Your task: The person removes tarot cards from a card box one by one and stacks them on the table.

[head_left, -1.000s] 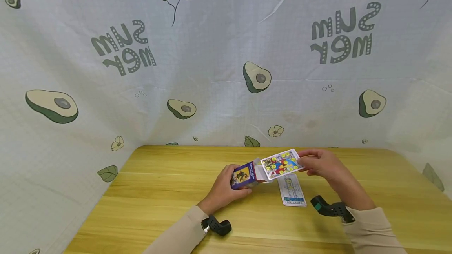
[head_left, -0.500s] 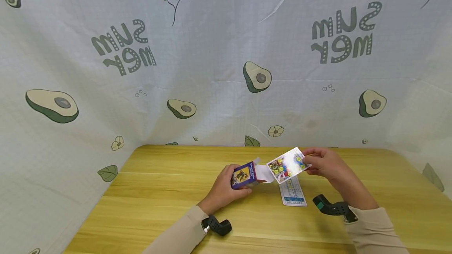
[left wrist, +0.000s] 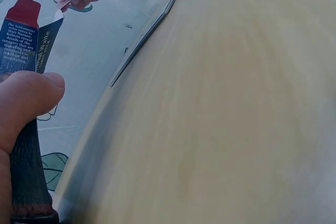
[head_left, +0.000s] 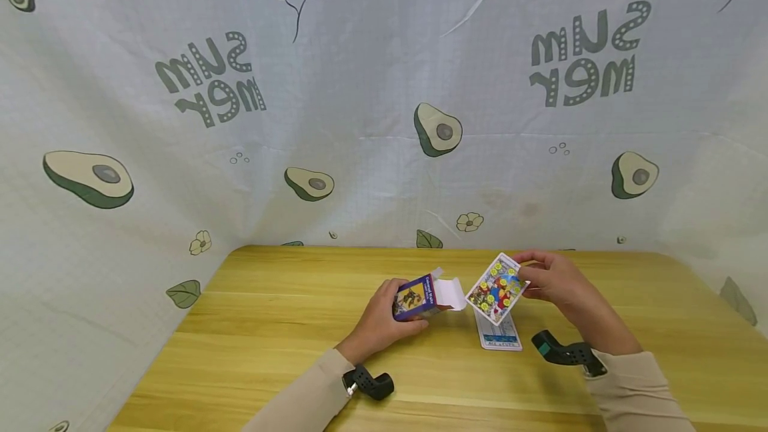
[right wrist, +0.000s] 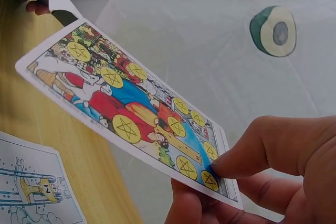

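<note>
My left hand (head_left: 382, 315) grips a purple tarot card box (head_left: 414, 297), its white-lined flap folded out toward the right. In the left wrist view the thumb presses against the box's printed side (left wrist: 20, 45). Between thumb and fingers, my right hand (head_left: 555, 280) pinches a tarot card (head_left: 497, 289) by one end, face up and tilted. Yellow pentacles and figures in red and blue show on it in the right wrist view. Below the held card, a small stack of cards (head_left: 501, 337) lies on the table, the Ace of Cups on top, its upper part covered in the head view.
The wooden table (head_left: 288, 352) reaches back to a pale cloth backdrop (head_left: 360, 85) printed with avocados. Black wrist cameras are strapped over both sleeves.
My right hand has drawn the held card rightward, away from the box flap, and turned it more upright over the stack. The left hand and box have stayed in place.
</note>
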A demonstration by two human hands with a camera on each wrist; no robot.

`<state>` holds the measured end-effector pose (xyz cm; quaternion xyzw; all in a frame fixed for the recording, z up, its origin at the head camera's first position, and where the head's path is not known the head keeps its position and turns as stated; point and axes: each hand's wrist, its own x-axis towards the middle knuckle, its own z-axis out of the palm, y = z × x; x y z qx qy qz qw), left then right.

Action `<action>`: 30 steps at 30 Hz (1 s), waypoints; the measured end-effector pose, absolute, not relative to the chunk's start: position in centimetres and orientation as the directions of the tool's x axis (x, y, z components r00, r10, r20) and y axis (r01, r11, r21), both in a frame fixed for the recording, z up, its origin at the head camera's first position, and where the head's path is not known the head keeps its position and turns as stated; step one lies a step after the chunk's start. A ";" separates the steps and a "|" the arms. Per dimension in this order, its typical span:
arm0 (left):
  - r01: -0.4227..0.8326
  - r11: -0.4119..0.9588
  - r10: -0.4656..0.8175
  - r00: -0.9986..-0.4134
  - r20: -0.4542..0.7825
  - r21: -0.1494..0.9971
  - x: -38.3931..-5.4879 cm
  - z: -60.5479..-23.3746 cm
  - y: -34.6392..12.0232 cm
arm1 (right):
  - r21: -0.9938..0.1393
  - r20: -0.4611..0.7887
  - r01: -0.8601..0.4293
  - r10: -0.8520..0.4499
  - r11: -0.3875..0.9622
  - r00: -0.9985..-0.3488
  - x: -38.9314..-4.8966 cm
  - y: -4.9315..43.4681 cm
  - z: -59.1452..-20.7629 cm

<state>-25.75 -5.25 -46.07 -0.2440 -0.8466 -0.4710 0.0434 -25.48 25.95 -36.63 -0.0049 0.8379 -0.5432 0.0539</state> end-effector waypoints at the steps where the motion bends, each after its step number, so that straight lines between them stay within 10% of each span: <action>1: 0.456 0.438 0.373 -0.876 0.305 0.775 -25.8 -46.1 -5.2 | -0.910 -0.085 0.050 -0.066 0.412 -0.994 -25.5 26.0 -36.7; 30: 0.459 0.424 0.377 -0.873 0.309 0.781 -25.8 -46.1 -5.3 | -0.908 -0.092 0.051 -0.079 0.417 -0.993 -25.9 25.9 -37.3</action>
